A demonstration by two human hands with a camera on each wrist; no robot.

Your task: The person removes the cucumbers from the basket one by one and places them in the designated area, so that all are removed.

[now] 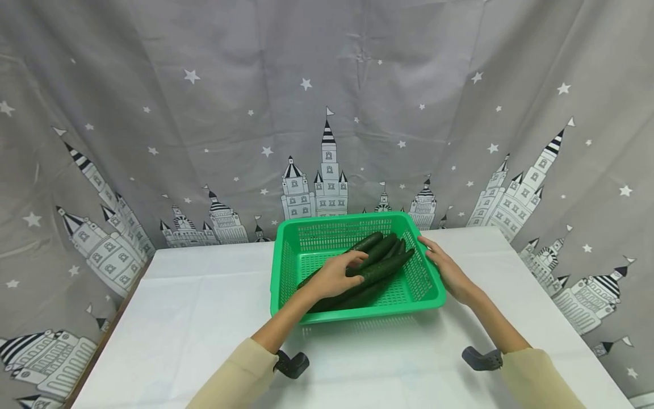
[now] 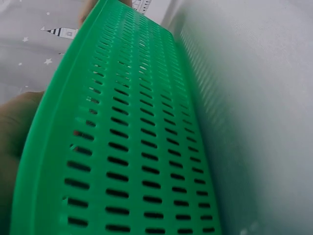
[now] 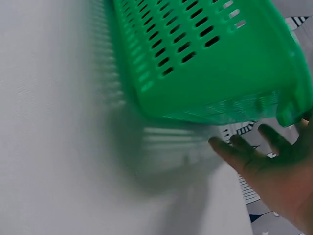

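A green plastic basket (image 1: pixel 357 312) with slotted walls stands on the white table, holding several dark green cucumbers (image 1: pixel 390 266). My left hand (image 1: pixel 334 276) reaches over the near rim and lies over the cucumbers, thumb and fingers spread apart above them. In the left wrist view the slotted basket wall (image 2: pixel 132 147) hides most of that hand. At the basket's right end, my right hand (image 1: pixel 452 275) has its fingertips by the outer side of the rim. The right wrist view has its fingers (image 3: pixel 230 152) extended and spread below the basket corner (image 3: pixel 288 105).
A white cloth (image 1: pixel 204 318) covers the table. Behind and around it hangs a grey curtain (image 1: pixel 230 142) printed with castles and stars. Dark wrist devices (image 1: pixel 292 364) sit on both wrists, below beige sleeves (image 1: pixel 237 375).
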